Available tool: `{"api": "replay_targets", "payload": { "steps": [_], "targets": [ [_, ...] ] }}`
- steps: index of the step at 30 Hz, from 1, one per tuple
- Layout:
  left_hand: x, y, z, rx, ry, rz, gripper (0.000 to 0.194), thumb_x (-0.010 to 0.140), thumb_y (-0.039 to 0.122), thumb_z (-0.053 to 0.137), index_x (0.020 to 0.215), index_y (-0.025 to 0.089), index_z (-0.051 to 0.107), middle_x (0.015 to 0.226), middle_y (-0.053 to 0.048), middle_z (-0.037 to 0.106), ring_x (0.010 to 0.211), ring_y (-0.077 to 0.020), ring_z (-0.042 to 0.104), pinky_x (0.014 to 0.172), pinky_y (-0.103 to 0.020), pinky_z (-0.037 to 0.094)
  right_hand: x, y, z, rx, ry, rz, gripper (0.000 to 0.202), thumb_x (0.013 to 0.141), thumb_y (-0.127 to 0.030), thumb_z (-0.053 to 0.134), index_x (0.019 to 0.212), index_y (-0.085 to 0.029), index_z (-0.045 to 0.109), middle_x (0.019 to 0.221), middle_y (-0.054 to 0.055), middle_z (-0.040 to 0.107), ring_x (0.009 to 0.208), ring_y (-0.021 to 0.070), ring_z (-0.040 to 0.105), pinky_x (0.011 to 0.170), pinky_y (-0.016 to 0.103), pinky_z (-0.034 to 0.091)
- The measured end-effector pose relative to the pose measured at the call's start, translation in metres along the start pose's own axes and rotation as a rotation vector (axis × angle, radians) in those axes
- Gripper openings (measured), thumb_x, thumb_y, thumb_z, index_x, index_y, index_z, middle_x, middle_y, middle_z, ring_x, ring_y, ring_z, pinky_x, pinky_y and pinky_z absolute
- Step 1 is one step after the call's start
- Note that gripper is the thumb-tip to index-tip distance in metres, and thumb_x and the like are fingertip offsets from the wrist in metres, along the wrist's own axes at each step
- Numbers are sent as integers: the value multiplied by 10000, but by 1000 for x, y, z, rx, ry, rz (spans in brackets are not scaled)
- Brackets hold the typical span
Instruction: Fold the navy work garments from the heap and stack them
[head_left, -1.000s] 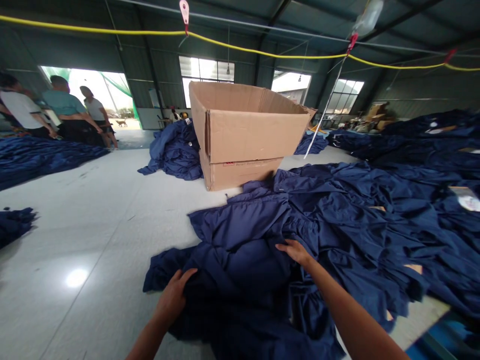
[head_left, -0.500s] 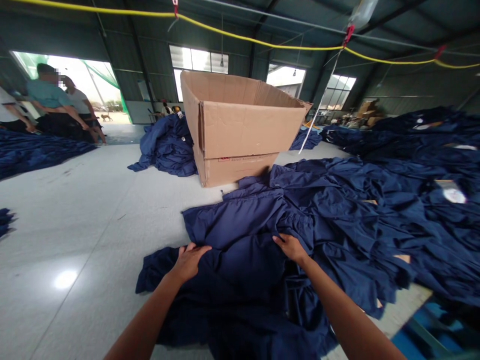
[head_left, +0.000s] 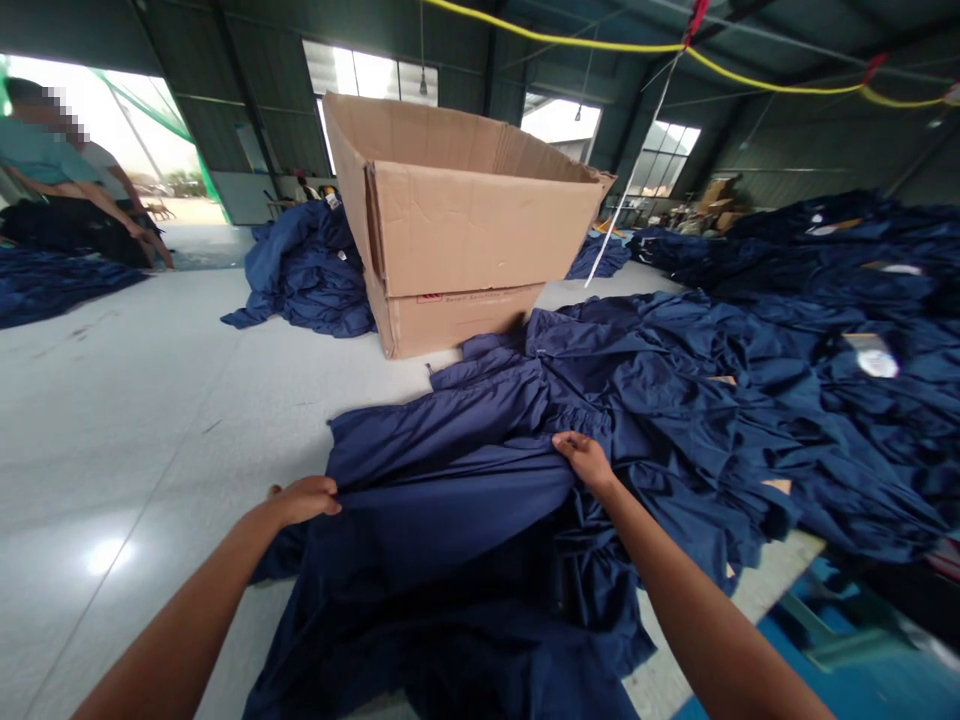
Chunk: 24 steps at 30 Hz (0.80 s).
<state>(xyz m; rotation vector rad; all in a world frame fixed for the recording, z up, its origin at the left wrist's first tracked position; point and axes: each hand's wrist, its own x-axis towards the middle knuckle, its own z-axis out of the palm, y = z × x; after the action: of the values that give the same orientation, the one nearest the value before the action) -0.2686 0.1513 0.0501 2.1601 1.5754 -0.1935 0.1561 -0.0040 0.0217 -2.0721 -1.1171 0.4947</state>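
Observation:
A navy blue garment (head_left: pixel 450 510) lies spread over the near part of the pale table, its lower part bunched and dark. My left hand (head_left: pixel 306 500) is closed on the garment's edge at the left. My right hand (head_left: pixel 585 458) pinches the same cloth farther right, beside a gathered, elastic-looking section (head_left: pixel 581 420). Between both hands the fabric is drawn into a fairly straight, slightly raised fold. Which kind of garment it is cannot be made out.
A large open cardboard box (head_left: pixel 480 225) stands on the table (head_left: pixel 172 400) beyond the garment. Navy garments are heaped at right (head_left: pixel 697 400) and behind the box at left (head_left: pixel 304 270). Two people (head_left: pixel 67 180) stand at far left. A green stool (head_left: pixel 847 630) is below the table's right edge.
My left hand has moved left and gripped the cloth, and my right hand has closed on it. The fabric between them is now pulled taut and lifted. The view has shifted slightly.

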Motion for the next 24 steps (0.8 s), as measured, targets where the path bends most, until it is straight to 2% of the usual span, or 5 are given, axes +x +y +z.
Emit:
{"api": "replay_targets", "payload": {
  "steps": [5, 9, 12, 17, 24],
  "targets": [
    [-19, 48, 42, 266, 347, 11, 346, 739, 269, 516, 1074, 205, 570, 1161, -123, 558, 1111, -294, 478, 899, -437, 366, -20, -24, 25, -250, 144, -101, 271, 820, -256, 472, 1048, -201, 607, 1001, 90, 646, 991, 231, 542, 888, 377, 378],
    [-34, 68, 95, 290, 251, 142, 403, 770, 370, 525, 1160, 285, 580, 1238, -70, 553, 1164, -314, 442, 951, -482, 342, -50, -40, 57, -592, -66, -425, 288, 893, -321, 387, 1029, -285, 638, 1108, 44, 634, 1118, 225, 454, 993, 427, 264],
    [-37, 54, 122, 265, 212, 46, 692, 726, 540, 539, 1369, 398, 327, 1508, 16, 256, 1344, -440, 133, 984, -688, 182, -52, -38, 70, -700, -201, -376, 424, 896, -435, 364, 1296, -339, 465, 1354, 4, 487, 1312, 274, 247, 1055, 533, 114],
    [-38, 46, 125, 231, 81, -72, 758, 720, 589, 502, 1398, 404, 217, 1541, 44, 125, 1357, -474, -20, 940, -778, 107, -43, -30, 77, -734, -304, -251, 579, 877, -560, 300, 1419, -370, 228, 1528, -59, 136, 1375, 336, -98, 1016, 666, -50],
    [-37, 69, 138, 111, 138, 29, 678, 751, 627, 434, 1378, 426, 270, 1543, 50, 110, 1355, -475, -55, 934, -781, 109, -42, -14, 98, -641, -374, -242, 566, 844, -574, 394, 1380, -426, 293, 1516, -99, 172, 1372, 359, -85, 1036, 658, -54]
  ]
}}
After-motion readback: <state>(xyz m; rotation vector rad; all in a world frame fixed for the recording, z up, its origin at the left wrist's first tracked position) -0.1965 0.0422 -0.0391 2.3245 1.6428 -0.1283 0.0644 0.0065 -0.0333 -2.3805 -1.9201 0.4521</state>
